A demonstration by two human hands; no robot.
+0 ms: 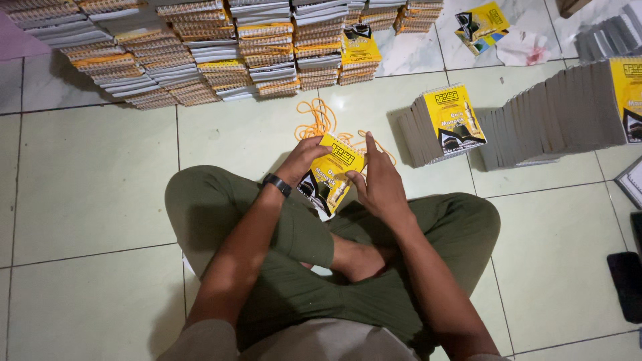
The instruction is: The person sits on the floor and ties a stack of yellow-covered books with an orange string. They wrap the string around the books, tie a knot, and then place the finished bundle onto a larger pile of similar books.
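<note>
Spiral-bound booklet (pixel 332 175) with a yellow and black cover sits between both hands above the person's crossed legs, over the tiled floor (pixel 93 180). Left hand (pixel 302 159), with a black wristband (pixel 277 184) at the wrist, closes on the booklet's upper left edge near the wire binding. Right hand (pixel 379 184) rests against its right edge, fingers stretched upward and only partly curled, so both hands clamp the booklet from opposite sides.

At the far left and across the top, tall leaning stacks of bound booklets (pixel 200 53) lie on the floor, well apart from the hands. Just beyond the held booklet lies a tangle of orange cords (pixel 321 120), partly hidden behind it. To the right stands a short row of booklets (pixel 441 124) on edge, yellow cover facing out, and further right a longer row (pixel 562 110). A dark flat object (pixel 627 284) lies at the right edge.

The held booklet tilts, its bound top edge pointing up and away to the right, its long axis running from lower left to upper right. Nothing lies between hands and booklet.
</note>
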